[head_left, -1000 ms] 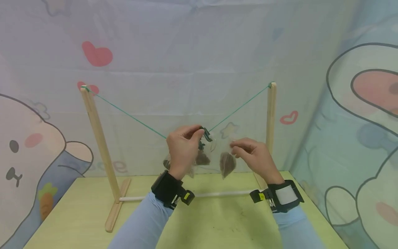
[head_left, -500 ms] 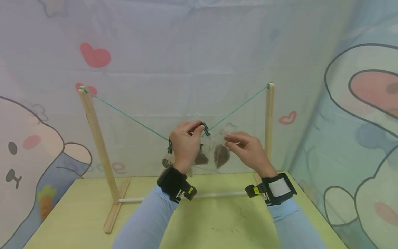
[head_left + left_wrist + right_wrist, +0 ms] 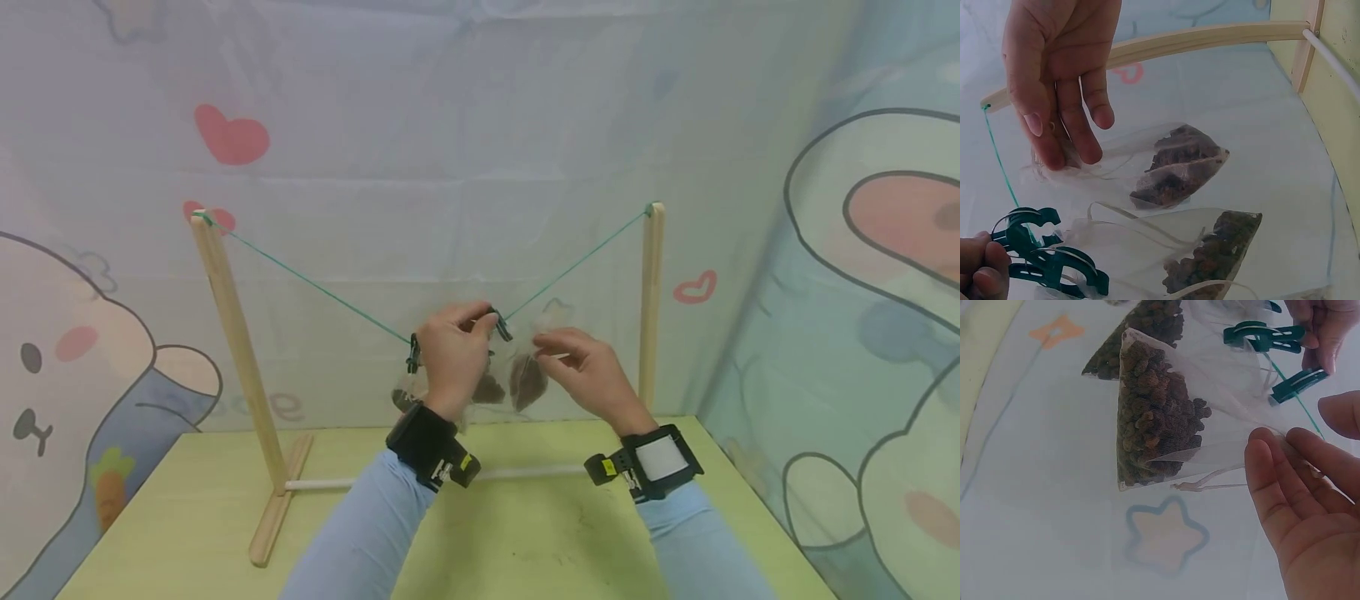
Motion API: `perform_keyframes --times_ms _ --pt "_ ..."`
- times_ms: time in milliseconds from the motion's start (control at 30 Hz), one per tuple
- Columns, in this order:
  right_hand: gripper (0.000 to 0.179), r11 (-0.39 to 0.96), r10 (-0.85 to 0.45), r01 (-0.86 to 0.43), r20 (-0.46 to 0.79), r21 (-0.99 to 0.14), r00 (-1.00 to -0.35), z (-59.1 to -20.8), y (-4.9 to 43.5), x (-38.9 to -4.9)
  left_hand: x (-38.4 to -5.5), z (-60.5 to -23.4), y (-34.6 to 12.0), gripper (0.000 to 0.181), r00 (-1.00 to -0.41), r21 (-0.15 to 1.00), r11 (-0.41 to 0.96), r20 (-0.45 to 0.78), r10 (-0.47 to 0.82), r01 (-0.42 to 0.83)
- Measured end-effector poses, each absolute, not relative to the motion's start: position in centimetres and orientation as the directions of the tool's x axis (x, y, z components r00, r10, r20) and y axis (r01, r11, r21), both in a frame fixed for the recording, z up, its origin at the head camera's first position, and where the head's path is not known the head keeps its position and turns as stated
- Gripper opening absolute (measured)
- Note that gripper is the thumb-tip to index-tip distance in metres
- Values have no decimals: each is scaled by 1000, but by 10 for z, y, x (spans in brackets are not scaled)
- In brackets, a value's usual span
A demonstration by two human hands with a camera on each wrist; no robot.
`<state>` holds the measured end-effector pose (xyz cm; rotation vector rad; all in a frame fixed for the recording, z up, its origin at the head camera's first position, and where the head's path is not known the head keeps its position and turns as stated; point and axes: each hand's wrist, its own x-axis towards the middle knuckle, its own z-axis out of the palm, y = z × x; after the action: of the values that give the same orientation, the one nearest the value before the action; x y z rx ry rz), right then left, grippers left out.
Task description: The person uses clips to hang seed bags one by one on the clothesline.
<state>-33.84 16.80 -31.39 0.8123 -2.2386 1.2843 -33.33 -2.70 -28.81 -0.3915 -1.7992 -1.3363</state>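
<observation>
My left hand [image 3: 455, 362] pinches a dark green clothes peg [image 3: 501, 325] at the sagging green string [image 3: 337, 297]. In the left wrist view, the peg [image 3: 1027, 220] shows parted jaws. My right hand [image 3: 588, 375] holds the top of a sheer drawstring bag [image 3: 528, 382], just right of the peg and apart from it. Brown, lumpy dried pieces fill the bag's lower end, clear in the right wrist view. Beside it hangs a similar bag [image 3: 1216, 253], under another green peg [image 3: 1069, 269]. Farther left, a third peg [image 3: 413, 354] bears another bag [image 3: 406, 395], partly behind my left hand.
Two wooden posts, left [image 3: 236, 333] and right [image 3: 652, 300], carry the string's ends. A white rod [image 3: 532, 472] joins them low down, over the yellow-green table [image 3: 555, 542]. A printed cloth [image 3: 420, 108] hangs close behind.
My right hand has moved left with its bag, closer to the peg in my left hand. The left hand has shifted slightly right and still pinches the peg.
</observation>
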Motion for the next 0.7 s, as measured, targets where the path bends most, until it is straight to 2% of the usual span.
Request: perform_keyframes --times_ms 200,367,700 --pt "29 424 -296 -696 638 -579 -711 -312 165 -339 -329 -284 -24 14 -645 677 325 733 -215 661" --pt "32 418 -305 -712 651 -564 -695 -306 163 -338 -329 -279 -20 14 -644 670 316 739 -198 672" --pt "33 422 -301 -699 638 -578 -709 -306 160 -336 -330 -285 -18 13 -654 661 355 739 -158 661"
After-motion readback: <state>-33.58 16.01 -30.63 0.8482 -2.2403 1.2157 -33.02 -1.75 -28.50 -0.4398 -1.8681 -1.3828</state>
